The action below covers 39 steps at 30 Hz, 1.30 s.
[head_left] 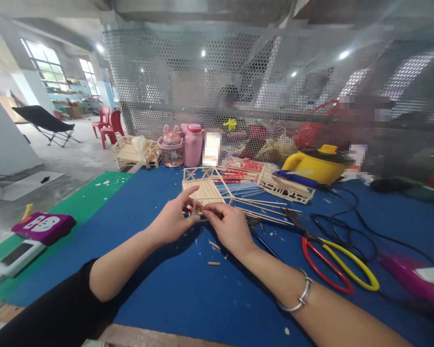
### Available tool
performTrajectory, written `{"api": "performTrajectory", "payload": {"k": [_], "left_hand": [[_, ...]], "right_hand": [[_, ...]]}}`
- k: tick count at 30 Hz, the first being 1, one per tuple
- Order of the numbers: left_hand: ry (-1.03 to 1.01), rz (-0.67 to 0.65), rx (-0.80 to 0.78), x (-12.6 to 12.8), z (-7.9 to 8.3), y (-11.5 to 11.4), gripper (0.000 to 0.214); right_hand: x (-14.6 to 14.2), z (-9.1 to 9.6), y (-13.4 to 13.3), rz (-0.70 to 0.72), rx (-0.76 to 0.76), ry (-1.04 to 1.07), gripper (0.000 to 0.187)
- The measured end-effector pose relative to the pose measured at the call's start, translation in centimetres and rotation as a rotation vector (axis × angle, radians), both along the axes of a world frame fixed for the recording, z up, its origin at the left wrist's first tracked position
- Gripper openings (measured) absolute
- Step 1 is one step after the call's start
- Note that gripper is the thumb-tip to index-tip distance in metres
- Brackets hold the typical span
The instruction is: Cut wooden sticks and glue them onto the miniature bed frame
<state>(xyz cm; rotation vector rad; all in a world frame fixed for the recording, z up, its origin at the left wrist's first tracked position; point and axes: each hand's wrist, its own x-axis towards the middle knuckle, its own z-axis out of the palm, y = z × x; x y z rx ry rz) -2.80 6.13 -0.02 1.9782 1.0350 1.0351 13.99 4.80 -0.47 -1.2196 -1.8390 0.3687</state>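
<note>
Forearms: both reach in from the near edge over the blue mat [188, 289]; a silver bangle [300, 296] circles the right wrist.
Stick frame [204, 190]: a model of thin wooden sticks, lying on the mat just beyond the fingertips, its near corner between them.
Handling: likely very light, stiff along each stick, but brittle at the joints; best taken by a corner or a doubled rail, not a lone strut.
Left hand [173, 219]: thumb and forefinger closed to a pinch on the frame's near corner, the other fingers curled.
Right hand [229, 224]: fingertips drawn together on a small stick piece at that same corner; whether it is one loose stick or part of the frame I cannot tell.
Beside the right fingers: loose sticks [264, 209] fanned outward, and red-and-yellow-handled scissors [332, 262] farther right.
</note>
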Motion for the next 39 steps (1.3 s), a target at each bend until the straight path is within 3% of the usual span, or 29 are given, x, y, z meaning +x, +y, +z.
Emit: {"api": "performTrajectory", "payload": {"k": [3,6,9,11,15,18,21,24,27,30,33,35,36,39], "left_hand": [[0.017,-0.02,0.02,0.0,0.0,0.0,0.065],[-0.004,0.028,0.185,-0.2,0.3,-0.5,0.06],[-0.073,0.152,0.438,-0.3,1.1,-1.7,0.037],[-0.088,0.185,0.501,-0.2,1.6,-2.8,0.021],[0.034,0.039,0.36,0.7,2.2,-4.3,0.016],[0.058,0.03,0.253,1.3,2.2,-4.7,0.022],[-0.032,0.008,0.114,1.5,2.0,-4.5,0.026],[-0.166,-0.018,-0.019,1.6,1.8,-4.3,0.025],[-0.217,-0.031,-0.077,1.6,1.7,-4.3,0.023],[-0.228,-0.035,-0.093,1.6,1.7,-4.7,0.024],[-0.228,-0.062,-0.108,1.9,1.6,-5.2,0.024],[-0.227,-0.099,-0.118,2.9,1.7,-5.5,0.025],[-0.231,-0.122,-0.123,3.7,1.8,-5.6,0.025],[-0.252,-0.197,-0.16,6.5,2.2,-5.9,0.025]], "right_hand": [[0.0,0.0,-0.2,-0.003,0.01,0.0,0.011],[0.3,0.8,-1.1,0.025,0.022,-0.019,0.012],[0.8,2.0,-2.2,0.106,0.052,-0.072,0.012],[1.2,2.8,-3.0,0.136,0.097,-0.095,0.012],[1.8,3.7,-3.8,0.168,0.189,-0.113,0.011],[1.9,3.7,-3.8,0.229,0.22,-0.131,0.012],[1.7,3.6,-3.8,0.277,0.145,-0.036,0.015],[1.6,4.0,-4.0,0.298,0.039,0.07,0.031],[3.7,4.7,-4.9,0.148,-0.013,-0.064,0.034],[9.5,4.3,-6.5,-0.206,-0.083,-0.427,0.013],[16.6,3.0,-8.3,-0.598,-0.186,-0.745,0.017],[20.0,2.2,-9.3,-0.601,-0.387,-0.805,0.021],[21.0,1.9,-9.6,-0.57,-0.412,-0.798,0.023],[21.6,2.0,-9.6,-0.527,-0.512,-0.713,0.031]]}}
